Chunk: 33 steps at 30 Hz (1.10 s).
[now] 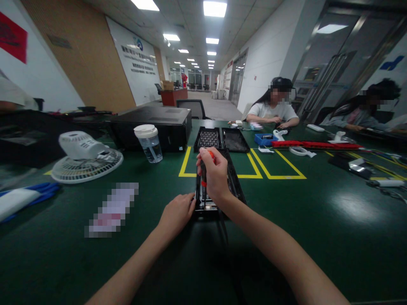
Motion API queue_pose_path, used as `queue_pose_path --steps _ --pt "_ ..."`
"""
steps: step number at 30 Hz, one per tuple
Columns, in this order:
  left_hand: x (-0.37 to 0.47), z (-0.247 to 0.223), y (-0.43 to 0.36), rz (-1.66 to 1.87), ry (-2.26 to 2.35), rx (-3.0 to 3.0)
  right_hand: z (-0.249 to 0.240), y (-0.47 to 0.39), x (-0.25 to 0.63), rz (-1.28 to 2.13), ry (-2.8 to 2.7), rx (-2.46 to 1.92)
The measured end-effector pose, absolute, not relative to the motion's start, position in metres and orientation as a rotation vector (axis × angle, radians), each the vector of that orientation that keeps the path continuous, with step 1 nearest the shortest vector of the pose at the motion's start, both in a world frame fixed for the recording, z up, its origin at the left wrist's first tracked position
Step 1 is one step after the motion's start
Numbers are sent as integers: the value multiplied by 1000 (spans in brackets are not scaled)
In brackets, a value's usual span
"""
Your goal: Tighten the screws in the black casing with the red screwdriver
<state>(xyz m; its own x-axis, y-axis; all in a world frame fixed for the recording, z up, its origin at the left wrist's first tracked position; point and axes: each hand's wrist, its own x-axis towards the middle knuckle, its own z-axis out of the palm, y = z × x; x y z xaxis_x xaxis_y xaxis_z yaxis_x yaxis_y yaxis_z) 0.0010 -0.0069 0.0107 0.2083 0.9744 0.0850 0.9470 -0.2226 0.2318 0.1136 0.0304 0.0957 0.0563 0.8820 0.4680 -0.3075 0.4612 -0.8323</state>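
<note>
A black open casing (235, 186) with parts inside lies on the green table in front of me. My right hand (214, 173) is wrapped round a red and black screwdriver (204, 183), held upright with its shaft pointing down into the near left part of the casing. At the casing's left edge rests my left hand (178, 212), its fingers close together against the side; whether it grips the edge is hard to tell. Behind the casing stand a black tray of small round items (208, 139) and a black shallow tray (235, 140).
A lidded cup (149, 144), a white fan (85, 156), blue gloves (28, 197) and a large black box (152, 120) are on the left. A blue bin (264, 139) and red strip (314, 145) lie right. A person (273, 106) sits across the table, another farther right.
</note>
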Motion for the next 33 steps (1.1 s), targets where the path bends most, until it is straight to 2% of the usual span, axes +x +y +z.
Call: queue_pose_path --steps 22,33 --pt "0 11 -6 322 1860 2340 94 27 110 898 -1054 -662" --pt "1 13 -8 306 1873 2344 94 30 110 1022 -1029 -613"
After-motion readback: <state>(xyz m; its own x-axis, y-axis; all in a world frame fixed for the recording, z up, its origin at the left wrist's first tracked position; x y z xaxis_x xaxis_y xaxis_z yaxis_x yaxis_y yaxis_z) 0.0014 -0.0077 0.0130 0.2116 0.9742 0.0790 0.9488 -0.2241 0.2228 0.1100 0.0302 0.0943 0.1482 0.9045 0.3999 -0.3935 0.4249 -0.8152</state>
